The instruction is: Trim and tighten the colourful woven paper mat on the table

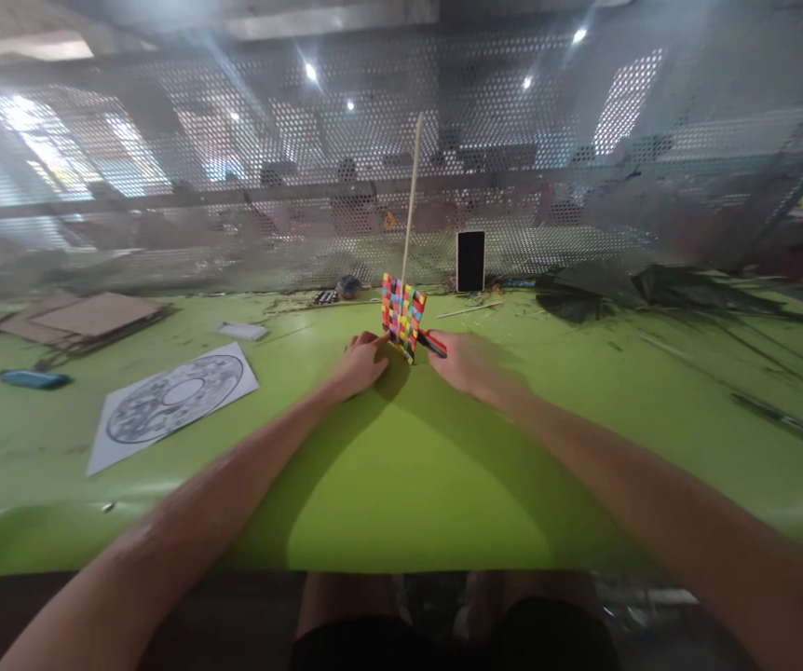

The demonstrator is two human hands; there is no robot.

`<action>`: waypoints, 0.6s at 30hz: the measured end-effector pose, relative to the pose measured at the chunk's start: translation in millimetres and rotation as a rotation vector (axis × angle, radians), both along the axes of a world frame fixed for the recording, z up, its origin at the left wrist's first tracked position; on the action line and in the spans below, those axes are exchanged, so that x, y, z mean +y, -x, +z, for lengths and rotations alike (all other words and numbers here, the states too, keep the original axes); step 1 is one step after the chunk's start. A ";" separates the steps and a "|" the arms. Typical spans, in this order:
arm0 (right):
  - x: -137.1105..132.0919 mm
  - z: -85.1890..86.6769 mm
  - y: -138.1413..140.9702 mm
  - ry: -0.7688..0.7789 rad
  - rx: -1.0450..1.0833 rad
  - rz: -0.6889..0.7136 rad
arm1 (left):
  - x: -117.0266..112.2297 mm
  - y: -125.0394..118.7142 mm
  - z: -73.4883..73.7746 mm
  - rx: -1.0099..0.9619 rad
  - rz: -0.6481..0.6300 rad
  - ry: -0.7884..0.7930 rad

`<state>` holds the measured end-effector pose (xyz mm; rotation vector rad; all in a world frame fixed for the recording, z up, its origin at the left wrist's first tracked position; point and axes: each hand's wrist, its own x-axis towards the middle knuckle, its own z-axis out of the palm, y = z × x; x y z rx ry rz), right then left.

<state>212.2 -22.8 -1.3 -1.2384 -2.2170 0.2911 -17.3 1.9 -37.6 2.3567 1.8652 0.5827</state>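
Note:
A small woven piece (402, 315) in a colourful check of red, yellow, blue and purple stands tilted near the table's middle. A long pale stick (412, 191) rises from behind it. At the woven piece's lower left edge, my left hand (361, 363) grips with thumb and fingers. My right hand (458, 362), partly blurred, is closed around a red-and-black handled tool (435, 344) close to the right edge of the piece. The tool's working end is hidden, so its exact kind does not show.
A green cover (408, 485) lies over the table. To the left are a printed sheet (182, 396), a blue cutter-like object (34, 378) and cardboard pieces (98, 314). A dark-screened tablet (470, 262) stands by the perforated panel (268, 224); dark leaves (583, 291) lie right.

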 end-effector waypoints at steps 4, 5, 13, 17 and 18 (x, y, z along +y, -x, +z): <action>4.4 0.1 -2.3 0.040 0.035 -0.029 | -2.0 -5.5 0.5 0.038 0.000 -0.003; 5.3 -0.2 -3.1 0.045 0.040 -0.038 | -1.7 -6.0 0.4 0.043 -0.004 -0.001; 7.3 -2.8 -5.7 0.109 0.131 0.013 | 23.1 16.4 3.4 -0.341 -0.012 -0.127; 8.1 -1.0 -6.5 0.193 0.159 0.033 | 30.4 33.7 6.2 -0.694 -0.095 0.000; 8.3 -0.6 -7.0 0.202 0.162 0.039 | 29.8 36.0 6.0 -0.734 -0.148 0.060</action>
